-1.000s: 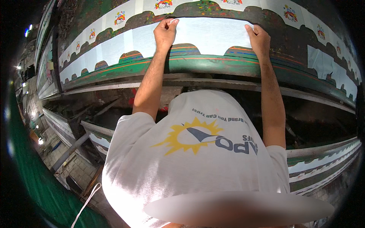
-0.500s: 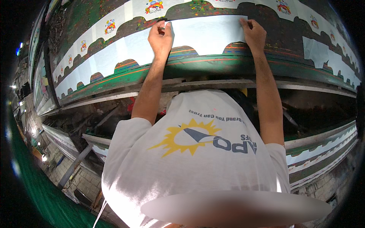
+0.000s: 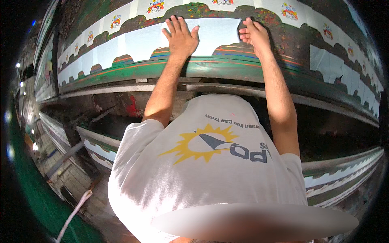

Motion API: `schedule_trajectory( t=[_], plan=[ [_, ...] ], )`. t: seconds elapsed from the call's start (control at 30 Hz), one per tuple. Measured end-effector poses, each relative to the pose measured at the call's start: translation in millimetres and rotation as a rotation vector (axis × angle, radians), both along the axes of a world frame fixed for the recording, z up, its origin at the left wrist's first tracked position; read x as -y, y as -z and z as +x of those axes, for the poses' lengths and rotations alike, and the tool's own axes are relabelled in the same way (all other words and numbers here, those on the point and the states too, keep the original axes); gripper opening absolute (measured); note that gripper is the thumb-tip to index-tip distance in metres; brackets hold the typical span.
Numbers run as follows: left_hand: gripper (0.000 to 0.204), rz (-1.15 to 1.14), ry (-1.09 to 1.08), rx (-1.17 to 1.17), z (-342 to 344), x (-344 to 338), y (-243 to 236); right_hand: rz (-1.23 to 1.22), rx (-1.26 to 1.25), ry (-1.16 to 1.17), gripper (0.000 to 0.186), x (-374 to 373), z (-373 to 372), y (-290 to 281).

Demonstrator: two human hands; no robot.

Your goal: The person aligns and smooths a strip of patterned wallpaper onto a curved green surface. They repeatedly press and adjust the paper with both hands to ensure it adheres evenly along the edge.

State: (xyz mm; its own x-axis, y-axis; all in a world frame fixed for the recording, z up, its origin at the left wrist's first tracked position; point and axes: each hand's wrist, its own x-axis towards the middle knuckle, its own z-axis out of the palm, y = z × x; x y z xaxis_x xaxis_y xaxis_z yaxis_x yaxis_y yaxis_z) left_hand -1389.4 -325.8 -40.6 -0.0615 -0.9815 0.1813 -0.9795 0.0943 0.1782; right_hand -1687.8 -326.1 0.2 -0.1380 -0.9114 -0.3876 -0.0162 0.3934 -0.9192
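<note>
Flat on the table lies a white cut fabric piece (image 3: 216,34) with a curved lower edge. My left hand (image 3: 181,39) rests on it palm down, fingers spread. Just beyond its right end is my right hand (image 3: 256,36), the fingers loosely bent and apart from the thumb, with nothing visible between them. More plain white pieces (image 3: 103,52) continue the row to the left. Behind runs a row of similar pieces bearing small colourful printed pictures (image 3: 155,6).
The long table (image 3: 194,67) has a dark, paint-flecked top and a green front strip with orange lines. At right, more white pieces (image 3: 328,62) lie in the same row. Another table with white pieces (image 3: 340,172) stands lower right. A metal rail (image 3: 227,90) runs along the near edge.
My left hand has gone from pinching the piece's upper edge to lying flat on it. My right hand has let go of the right corner and loosened. The view has shifted slightly.
</note>
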Motion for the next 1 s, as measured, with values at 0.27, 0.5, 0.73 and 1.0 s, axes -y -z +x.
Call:
schedule_trajectory(
  t=[0.27, 0.5, 0.73, 1.0],
  plan=[
    [0.089, -0.023, 0.074, 0.050, -169.4, -38.0, -13.2, -0.329, -0.590, -0.188, 0.041, -31.3, -187.6, -19.4],
    [0.083, 0.021, 0.229, -0.186, -283.2, -98.8, -40.0, -0.505, -1.227, -0.477, 0.034, -48.3, -302.5, -3.6],
    [0.077, 0.031, 0.246, -0.249, -345.2, -149.4, -55.3, -0.685, -0.971, -0.550, 0.037, -40.1, -324.4, -11.1],
    [0.047, -0.096, 0.310, -0.317, -344.4, -164.4, -67.4, -0.522, -0.816, -0.356, 0.021, -33.7, -318.1, 3.6]
  ],
)
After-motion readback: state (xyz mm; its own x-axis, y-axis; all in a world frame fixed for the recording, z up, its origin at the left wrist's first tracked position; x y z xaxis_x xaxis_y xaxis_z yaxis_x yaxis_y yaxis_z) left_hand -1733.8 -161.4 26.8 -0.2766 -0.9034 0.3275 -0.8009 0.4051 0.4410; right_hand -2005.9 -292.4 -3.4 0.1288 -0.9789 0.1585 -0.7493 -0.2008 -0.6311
